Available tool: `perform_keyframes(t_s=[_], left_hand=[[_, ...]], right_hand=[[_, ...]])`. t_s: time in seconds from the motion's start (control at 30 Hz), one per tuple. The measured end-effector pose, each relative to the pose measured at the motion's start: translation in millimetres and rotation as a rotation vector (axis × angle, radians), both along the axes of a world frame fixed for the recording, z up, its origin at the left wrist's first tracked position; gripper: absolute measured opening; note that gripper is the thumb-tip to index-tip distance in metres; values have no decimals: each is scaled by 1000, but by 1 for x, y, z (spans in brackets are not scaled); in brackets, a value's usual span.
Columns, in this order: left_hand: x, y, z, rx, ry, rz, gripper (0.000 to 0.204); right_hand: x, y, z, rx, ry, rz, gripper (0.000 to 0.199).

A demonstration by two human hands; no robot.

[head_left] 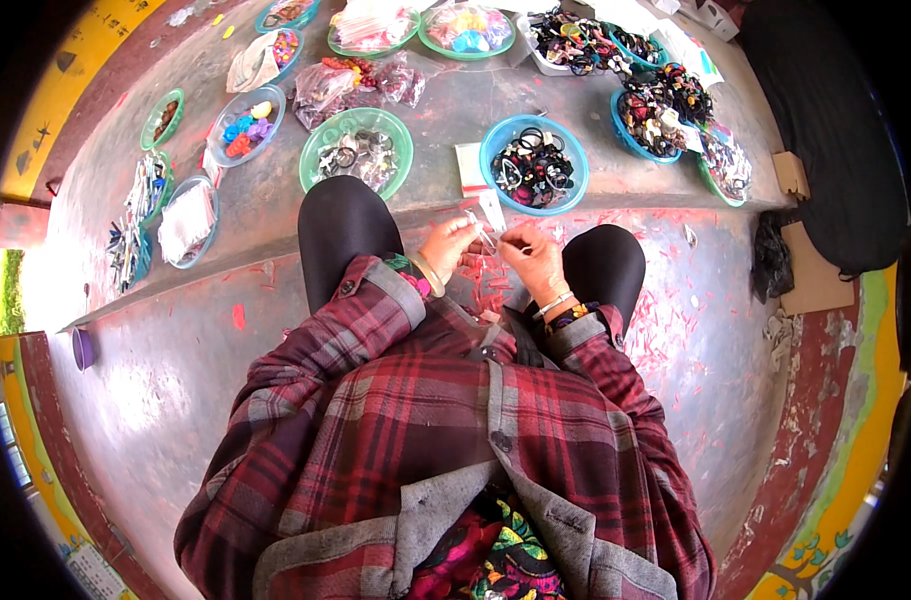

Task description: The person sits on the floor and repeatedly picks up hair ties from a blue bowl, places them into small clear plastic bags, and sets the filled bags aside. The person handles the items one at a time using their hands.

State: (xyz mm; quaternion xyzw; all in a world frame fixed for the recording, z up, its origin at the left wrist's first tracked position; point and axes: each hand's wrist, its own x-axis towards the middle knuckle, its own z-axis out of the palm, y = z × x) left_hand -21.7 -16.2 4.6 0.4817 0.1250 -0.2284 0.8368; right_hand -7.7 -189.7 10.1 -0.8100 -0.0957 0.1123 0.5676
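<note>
Between my knees, both hands are raised close together with a thin, whitish strip (487, 238) running between them. Its exact kind is too small to make out. My left hand (449, 250) pinches one part of it, fingers pressed together. Facing it, my right hand (535, 264) is closed with thumb and forefinger on the other part. Just beyond the hands stands a blue basket (583, 168) of dark hair ties (531, 170). A white card (492, 211) leans against its near left side. Left of it, a green basket (308, 158) contains clear packets and black rings (360, 150).
A raised concrete ledge (435, 180) carries several baskets of packets, coloured pieces and hair ties (575, 40). Red scraps (665, 350) litter the floor around my legs. At the right lie a black bag (772, 250) and cardboard (815, 270). A purple cup (82, 348) stands far left.
</note>
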Motion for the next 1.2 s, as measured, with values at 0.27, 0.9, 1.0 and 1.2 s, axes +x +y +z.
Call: perform_keyframes(t_s=[0.27, 0.9, 1.0, 1.2], left_hand=[[0, 6, -3, -65, -23, -62, 21], [0, 8, -1, 12, 67, -51, 23], [-1, 7, 1, -16, 57, -33, 23], [-2, 4, 4, -49, 95, -59, 22]], right_hand=[[3, -11, 6, 421, 457, 52, 7], [0, -8, -1, 354, 454, 53, 6], [1, -8, -4, 361, 455, 22, 5], [-1, -6, -2, 427, 470, -43, 4]])
